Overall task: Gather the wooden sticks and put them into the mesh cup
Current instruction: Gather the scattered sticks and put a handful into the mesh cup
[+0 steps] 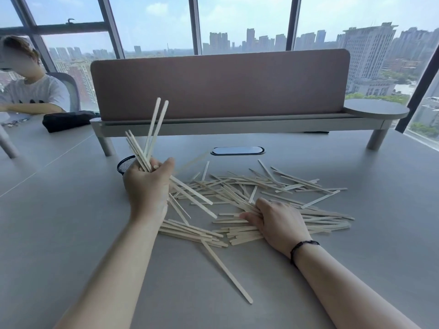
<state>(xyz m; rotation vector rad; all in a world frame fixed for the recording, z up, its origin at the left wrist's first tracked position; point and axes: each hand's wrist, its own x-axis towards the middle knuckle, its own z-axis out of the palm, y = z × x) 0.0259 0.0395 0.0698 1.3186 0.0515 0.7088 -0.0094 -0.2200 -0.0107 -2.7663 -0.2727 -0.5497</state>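
A loose pile of pale wooden sticks (266,193) lies spread across the grey table (71,233). My left hand (147,184) is raised at the pile's left end, shut on a bundle of sticks (152,136) that fans upward. Just behind that hand stands the black mesh cup (125,164), mostly hidden by the hand and the bundle. My right hand (273,222) lies flat on the pile's near side, fingers pressed on several sticks, a black band on its wrist. One long stick (228,271) lies apart, pointing toward me.
A brown desk divider on a grey raised shelf (218,89) crosses the table behind the pile. A cable slot (237,150) sits in the table before it. Another person (31,91) sits at the far left beside a black pouch (69,119).
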